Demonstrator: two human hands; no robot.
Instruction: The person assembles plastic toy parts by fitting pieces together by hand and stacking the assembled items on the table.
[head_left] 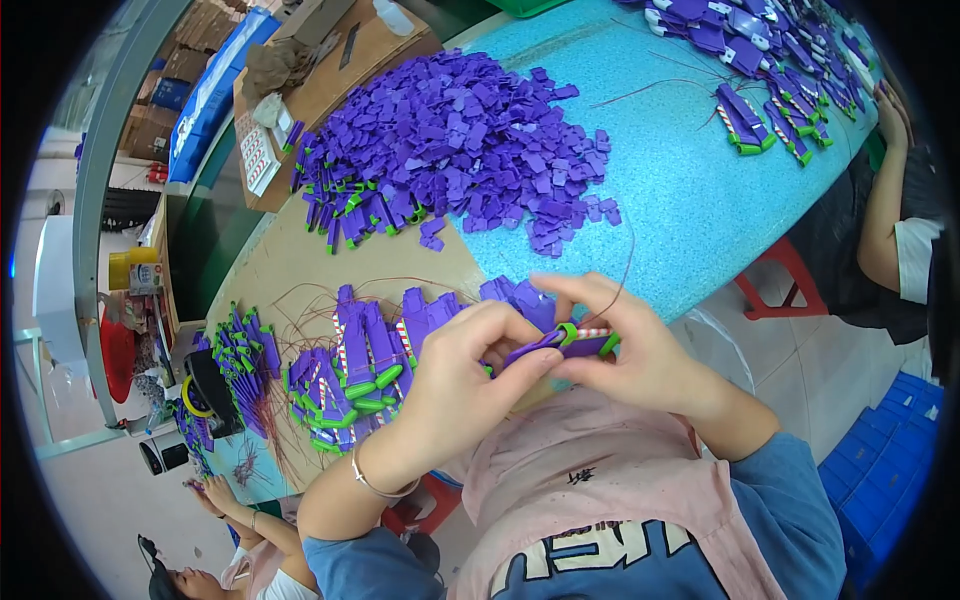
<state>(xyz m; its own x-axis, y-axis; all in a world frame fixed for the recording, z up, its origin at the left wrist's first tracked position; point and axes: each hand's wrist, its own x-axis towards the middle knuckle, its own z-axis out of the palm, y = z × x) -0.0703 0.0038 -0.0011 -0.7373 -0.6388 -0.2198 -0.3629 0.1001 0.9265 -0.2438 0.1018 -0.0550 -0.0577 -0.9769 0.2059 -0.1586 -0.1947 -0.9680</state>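
Between both hands, in front of my chest, is a purple plastic piece (588, 346) with green ends and a red-and-white striped strip. My left hand (480, 350) pinches its left end, thumb and fingers pressed together. The fingers of my right hand (632, 345) close round its right end; a thin reddish wire (630, 262) rises beside that hand. Part of the piece is hidden by my fingers. Just left of my left hand lie several similar purple pieces (375, 340) with green ends and striped strips, thin wires trailing over them.
A large heap of flat purple pieces (470, 140) covers the table's middle. Beyond it stands a cardboard box (340, 80). More purple parts (745, 35) lie at the far right, near another person's arm (885, 220). A second person (235, 545) works at lower left. A red stool (785, 285) stands right.
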